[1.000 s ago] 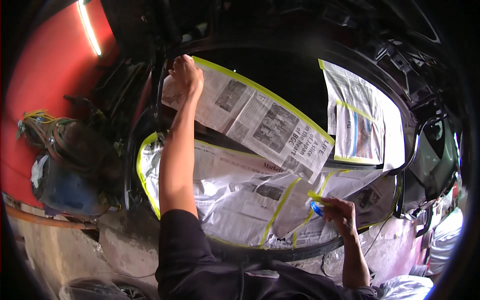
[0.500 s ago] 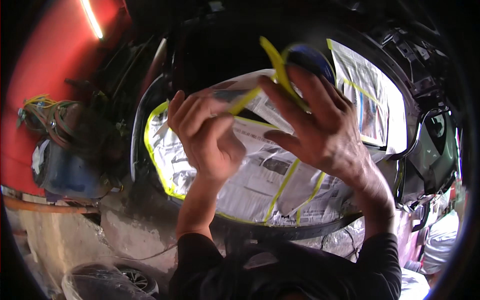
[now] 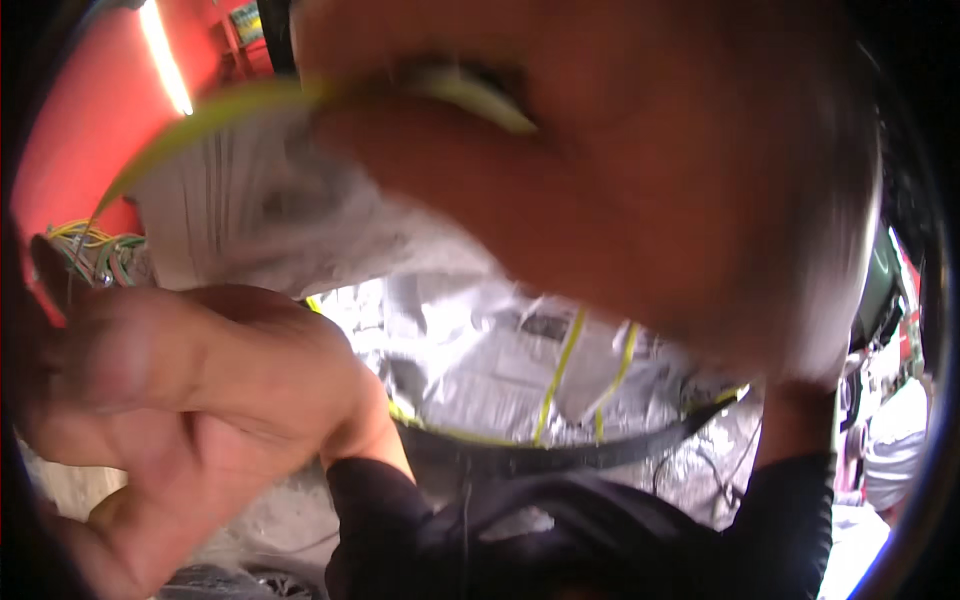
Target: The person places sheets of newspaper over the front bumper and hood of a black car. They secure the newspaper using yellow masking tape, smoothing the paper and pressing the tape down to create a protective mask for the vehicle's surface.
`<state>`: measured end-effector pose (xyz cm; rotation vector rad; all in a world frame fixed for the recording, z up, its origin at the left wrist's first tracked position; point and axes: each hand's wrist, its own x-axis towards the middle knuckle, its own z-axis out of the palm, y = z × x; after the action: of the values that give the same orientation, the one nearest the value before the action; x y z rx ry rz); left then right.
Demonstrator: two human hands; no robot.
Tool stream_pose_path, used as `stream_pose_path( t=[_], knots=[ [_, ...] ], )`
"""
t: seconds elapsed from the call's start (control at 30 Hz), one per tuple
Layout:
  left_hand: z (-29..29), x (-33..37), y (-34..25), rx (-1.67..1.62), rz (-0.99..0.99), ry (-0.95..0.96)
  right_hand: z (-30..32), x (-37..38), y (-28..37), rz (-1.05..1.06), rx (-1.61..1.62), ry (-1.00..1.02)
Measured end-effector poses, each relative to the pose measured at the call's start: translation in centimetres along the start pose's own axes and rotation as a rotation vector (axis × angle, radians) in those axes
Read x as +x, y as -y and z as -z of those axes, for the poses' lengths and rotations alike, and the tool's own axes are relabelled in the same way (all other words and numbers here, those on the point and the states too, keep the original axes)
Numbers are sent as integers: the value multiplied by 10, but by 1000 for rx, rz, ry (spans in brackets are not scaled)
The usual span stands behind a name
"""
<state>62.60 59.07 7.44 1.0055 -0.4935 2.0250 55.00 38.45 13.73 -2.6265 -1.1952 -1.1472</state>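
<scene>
Both hands now fill the view, far closer to the camera than before: left hand [image 3: 190, 400] lower left, fingers curled, grip unclear; right hand [image 3: 620, 170] blurred across the top, pinching yellow tape [image 3: 230, 105]. Newspaper [image 3: 510, 365] with yellow tape strips shows between them, a red wall [image 3: 80, 140] upper left.

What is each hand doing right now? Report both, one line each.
Left hand: close to the camera, fingers curled, nothing visibly held.
Right hand: blurred, close to the camera, fingers closed on a yellow-green tape strip; grip itself unclear.
</scene>
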Motion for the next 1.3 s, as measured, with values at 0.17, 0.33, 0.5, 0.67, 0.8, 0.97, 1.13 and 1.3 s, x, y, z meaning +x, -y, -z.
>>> stream_pose_path(
  t=[0.17,0.33,0.5,0.67,0.8,0.97,1.13,1.3],
  knots=[
    [32,-17,-27,-103,101,84,8,-7,-20,-322,101,95],
    [138,-185,-80,-302,797,540,19,-87,-71,-647,451,68],
    [232,-271,-148,-732,1879,875,11,-161,-107,-1016,710,-178],
    [233,-264,-153,-573,1958,1256,-4,-205,-137,-1285,902,-522],
    [195,-237,-116,-511,1826,1389,-8,-265,-178,-1326,934,-668],
    [52,-203,-13,-255,924,1653,19,-335,-185,-1544,811,-744],
    [-99,-221,59,-193,272,1654,-14,-408,-192,-1528,1040,-924],
    [-153,-256,69,-101,-157,1219,-98,-391,-184,-1468,1090,-1203]
  ],
)
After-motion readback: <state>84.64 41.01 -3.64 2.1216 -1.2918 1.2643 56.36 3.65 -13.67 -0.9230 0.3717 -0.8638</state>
